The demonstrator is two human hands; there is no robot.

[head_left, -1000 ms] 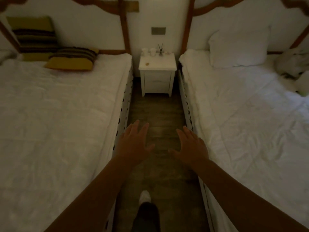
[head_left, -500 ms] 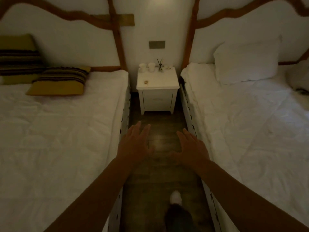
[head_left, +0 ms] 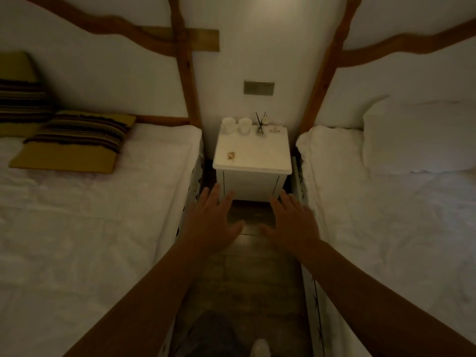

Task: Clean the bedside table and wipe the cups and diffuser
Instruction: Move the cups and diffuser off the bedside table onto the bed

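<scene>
Since half a second ago the person is standing much closer to the bedside table (head_left: 252, 161), which is now filling the middle of the view between the two beds, and the trailing foot is showing only at the bottom edge. Both arms are reaching forward over the wooden floor (head_left: 247, 274) — the left hand (head_left: 213, 222) and the right hand (head_left: 293, 225) are hovering palm-down in front of the table's lower face, fingers straight and spread, holding nothing and touching nothing. On the white worktop, two white cups (head_left: 237, 125) are standing side by side at the back left corner, and the reed diffuser (head_left: 260, 126) is standing just right of them, its dark sticks fanning upward. A small card-like item (head_left: 275, 130) is lying at the back right, too dim to read, and a small brownish scrap (head_left: 231, 155) is lying near the front left. Striped yellow cushions (head_left: 74, 140) are resting on the left bed (head_left: 90, 228) — a white pillow (head_left: 417, 137) is lying on the right bed (head_left: 399, 228).
</scene>
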